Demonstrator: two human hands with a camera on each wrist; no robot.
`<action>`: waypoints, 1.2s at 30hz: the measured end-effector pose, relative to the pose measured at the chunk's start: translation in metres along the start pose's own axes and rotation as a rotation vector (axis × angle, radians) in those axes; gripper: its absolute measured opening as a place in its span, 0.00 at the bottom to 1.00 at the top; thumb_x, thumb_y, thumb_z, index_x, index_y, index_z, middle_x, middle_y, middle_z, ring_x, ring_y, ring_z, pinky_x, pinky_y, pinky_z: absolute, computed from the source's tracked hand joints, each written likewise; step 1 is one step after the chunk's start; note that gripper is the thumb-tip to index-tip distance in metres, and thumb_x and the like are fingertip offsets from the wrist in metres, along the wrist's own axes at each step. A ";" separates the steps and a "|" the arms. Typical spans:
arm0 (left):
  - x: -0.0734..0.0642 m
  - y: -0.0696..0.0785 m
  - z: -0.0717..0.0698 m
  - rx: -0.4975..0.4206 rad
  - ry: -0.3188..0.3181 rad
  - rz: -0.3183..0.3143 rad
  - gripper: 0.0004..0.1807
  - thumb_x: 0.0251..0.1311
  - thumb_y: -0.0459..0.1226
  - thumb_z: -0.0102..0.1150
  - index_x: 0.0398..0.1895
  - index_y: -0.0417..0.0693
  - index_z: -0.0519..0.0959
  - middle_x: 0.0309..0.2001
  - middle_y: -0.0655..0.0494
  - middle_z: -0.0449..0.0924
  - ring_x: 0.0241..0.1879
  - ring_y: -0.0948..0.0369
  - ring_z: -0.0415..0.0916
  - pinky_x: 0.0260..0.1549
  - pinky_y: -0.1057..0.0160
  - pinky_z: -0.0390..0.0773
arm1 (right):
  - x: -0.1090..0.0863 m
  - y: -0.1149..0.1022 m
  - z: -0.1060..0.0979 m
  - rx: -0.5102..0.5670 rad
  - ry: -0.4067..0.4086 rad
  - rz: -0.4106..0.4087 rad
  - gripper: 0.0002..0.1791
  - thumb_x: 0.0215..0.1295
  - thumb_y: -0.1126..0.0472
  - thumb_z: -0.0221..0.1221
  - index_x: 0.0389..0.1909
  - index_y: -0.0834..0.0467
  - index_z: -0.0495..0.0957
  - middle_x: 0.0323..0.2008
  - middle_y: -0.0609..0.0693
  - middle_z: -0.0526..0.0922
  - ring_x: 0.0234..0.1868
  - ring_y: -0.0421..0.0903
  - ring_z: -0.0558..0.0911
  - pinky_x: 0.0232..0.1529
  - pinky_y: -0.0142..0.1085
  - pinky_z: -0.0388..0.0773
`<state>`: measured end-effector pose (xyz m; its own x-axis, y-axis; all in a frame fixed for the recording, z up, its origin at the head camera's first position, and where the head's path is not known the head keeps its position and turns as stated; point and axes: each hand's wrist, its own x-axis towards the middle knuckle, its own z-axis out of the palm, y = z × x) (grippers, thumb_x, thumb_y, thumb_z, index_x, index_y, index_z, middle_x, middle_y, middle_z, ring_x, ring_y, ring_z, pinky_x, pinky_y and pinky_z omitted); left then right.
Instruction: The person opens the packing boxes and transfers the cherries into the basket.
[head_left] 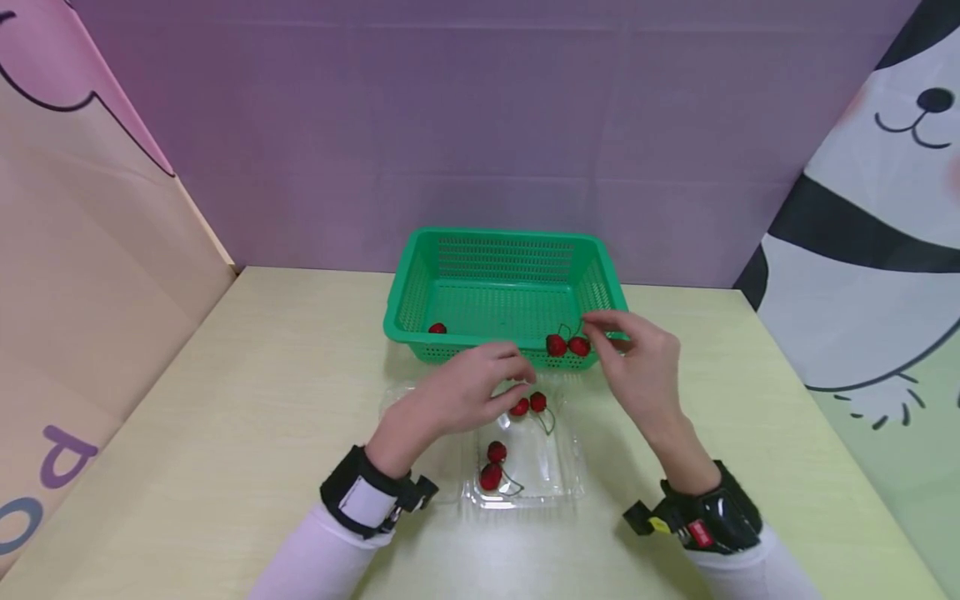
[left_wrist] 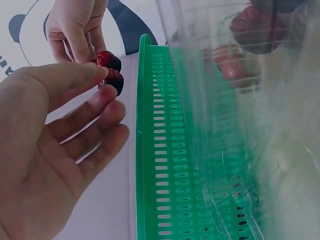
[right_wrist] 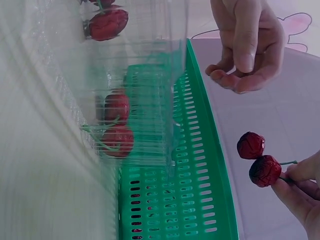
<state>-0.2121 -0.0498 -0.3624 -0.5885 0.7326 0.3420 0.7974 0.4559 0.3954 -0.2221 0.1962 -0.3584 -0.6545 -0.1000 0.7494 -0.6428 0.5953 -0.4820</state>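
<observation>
Between thumb and fingertips, my right hand (head_left: 637,358) pinches the green stems of a pair of red cherries (right_wrist: 265,171), which hang at the near right side of the green basket (head_left: 502,340). My left hand (head_left: 468,387) hovers over the clear plastic box (head_left: 540,467), its fingers loosely bent with nothing between them. Inside the box lie two cherry pairs, one pair (head_left: 537,402) near the far end and another pair (head_left: 491,477) near the front. A single cherry (head_left: 437,328) shows in the left part of the basket.
The clear box stands on a pale wooden table (head_left: 300,400), just in front of the basket, with its transparent lid (head_left: 442,475) spread to the left. A purple curtain (head_left: 480,125) closes off the back, and printed panels with cartoon figures flank both sides.
</observation>
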 end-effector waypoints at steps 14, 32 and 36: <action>-0.004 0.003 0.011 0.063 -0.257 -0.092 0.15 0.72 0.40 0.61 0.58 0.47 0.82 0.51 0.53 0.77 0.50 0.59 0.73 0.51 0.63 0.77 | 0.001 0.008 -0.001 0.003 0.074 0.106 0.08 0.59 0.78 0.68 0.39 0.70 0.86 0.36 0.59 0.89 0.36 0.53 0.88 0.37 0.18 0.78; -0.007 0.023 0.013 0.191 -0.500 -0.253 0.26 0.66 0.43 0.68 0.68 0.59 0.78 0.59 0.57 0.73 0.61 0.58 0.69 0.66 0.50 0.68 | 0.001 0.017 -0.007 -0.021 0.123 0.117 0.13 0.60 0.79 0.66 0.45 0.68 0.87 0.38 0.59 0.88 0.39 0.46 0.87 0.38 0.17 0.77; -0.004 0.023 0.014 0.175 -0.436 -0.222 0.23 0.68 0.42 0.66 0.65 0.52 0.79 0.52 0.56 0.75 0.52 0.59 0.72 0.56 0.58 0.75 | 0.002 0.019 -0.006 -0.021 0.112 0.110 0.11 0.61 0.78 0.66 0.44 0.68 0.88 0.39 0.59 0.88 0.39 0.53 0.88 0.39 0.16 0.76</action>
<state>-0.1893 -0.0352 -0.3664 -0.6655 0.7341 -0.1353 0.6921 0.6747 0.2565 -0.2326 0.2122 -0.3633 -0.6715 0.0552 0.7389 -0.5606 0.6143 -0.5554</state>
